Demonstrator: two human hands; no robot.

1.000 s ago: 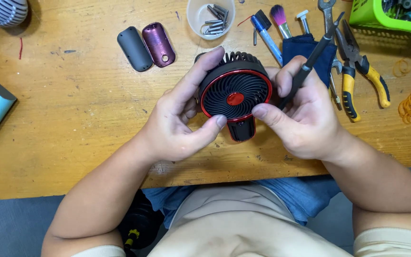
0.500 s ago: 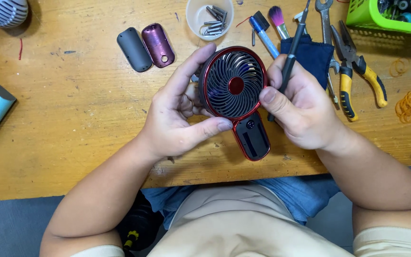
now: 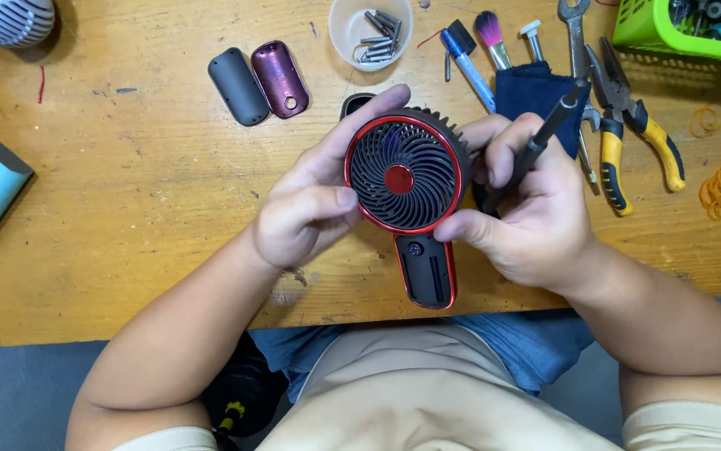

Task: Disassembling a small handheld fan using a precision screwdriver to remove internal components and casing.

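Red-rimmed and black, the small round handheld fan (image 3: 404,175) sits between our two hands above the wooden table's (image 3: 126,209) near edge, its grille facing us and its red-edged handle (image 3: 427,269) pointing to 6 o'clock. Our left hand (image 3: 310,213) is closed on the fan's rim from 9 o'clock, thumb laid on the front ring, fingers reaching over the top. Our right hand (image 3: 527,209) pinches the rim at 4 o'clock with its thumb while its fingers are wrapped around a slim black screwdriver (image 3: 540,142), whose tip points away towards 1 o'clock (not yet on the fan).

To handle this well, we judge it best to keep the left grip firm and the fan steady before bringing the tool in.

At 11 o'clock lie a dark grey oval cover (image 3: 237,85) and a purple oval cover (image 3: 278,78); at 12, a clear plastic cup of bits (image 3: 370,32); at 2, yellow-handled pliers (image 3: 627,134).
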